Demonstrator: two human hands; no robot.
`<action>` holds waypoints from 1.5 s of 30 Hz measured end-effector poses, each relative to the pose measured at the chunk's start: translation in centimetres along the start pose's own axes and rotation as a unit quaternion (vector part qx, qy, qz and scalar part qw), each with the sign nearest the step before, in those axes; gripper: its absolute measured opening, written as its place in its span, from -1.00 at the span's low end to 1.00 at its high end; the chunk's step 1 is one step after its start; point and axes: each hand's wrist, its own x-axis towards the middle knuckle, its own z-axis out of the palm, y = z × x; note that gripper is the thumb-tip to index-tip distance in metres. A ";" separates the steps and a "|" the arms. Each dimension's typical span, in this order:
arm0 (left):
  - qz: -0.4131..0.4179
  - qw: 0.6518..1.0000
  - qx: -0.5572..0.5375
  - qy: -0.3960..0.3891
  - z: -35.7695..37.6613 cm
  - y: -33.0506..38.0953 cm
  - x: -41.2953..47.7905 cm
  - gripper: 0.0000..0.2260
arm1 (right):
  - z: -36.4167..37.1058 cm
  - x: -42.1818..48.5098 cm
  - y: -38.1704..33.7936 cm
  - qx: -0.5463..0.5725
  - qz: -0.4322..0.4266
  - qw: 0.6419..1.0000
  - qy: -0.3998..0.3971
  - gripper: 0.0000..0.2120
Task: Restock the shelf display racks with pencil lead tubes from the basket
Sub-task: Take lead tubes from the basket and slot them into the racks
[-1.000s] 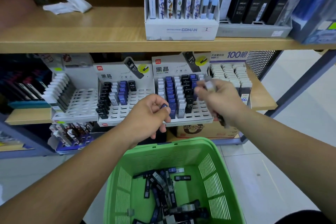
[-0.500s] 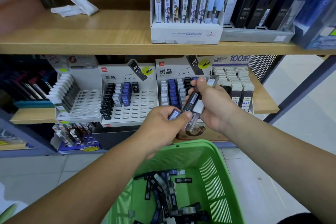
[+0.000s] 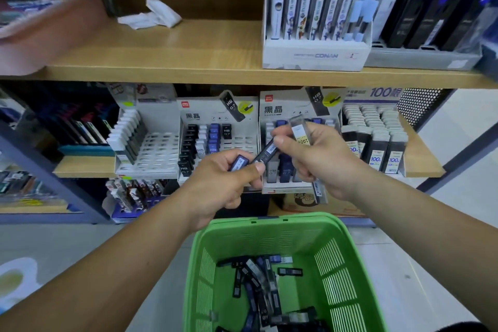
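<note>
Dark tube [image 3: 268, 152]: long axis diagonal, upper end in the right hand [image 3: 318, 159], lower end pointing down-left toward the left hand [image 3: 223, 178], before the right display rack [image 3: 283, 112].
Clear tube [image 3: 298, 131]: near upright, cap up.
Right hand: curled, pinching the dark tube, clear tube held behind it; 1 more tube seems to jut below the palm.
Left hand: curled round a blue-labelled tube [image 3: 238, 163].
Basket [image 3: 269, 221]: green, below both hands, loose tubes [image 3: 258, 277] lying crosswise.
</note>
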 end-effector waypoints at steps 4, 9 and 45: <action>0.024 0.999 -0.023 0.028 -1.6 -0.1 -0.2 -0.80 | 1.6 0.5 0.1 -0.007 0.007 1.000 0.004 -0.90; 0.060 0.996 -0.002 0.069 -3.3 0.1 -0.2 -0.92 | 3.0 1.1 -0.1 0.015 0.027 1.000 -0.002 -0.90; 0.029 0.991 0.043 0.122 -9.4 0.0 -0.6 -0.84 | 7.5 5.3 -0.5 -0.161 -0.059 0.985 0.012 -0.76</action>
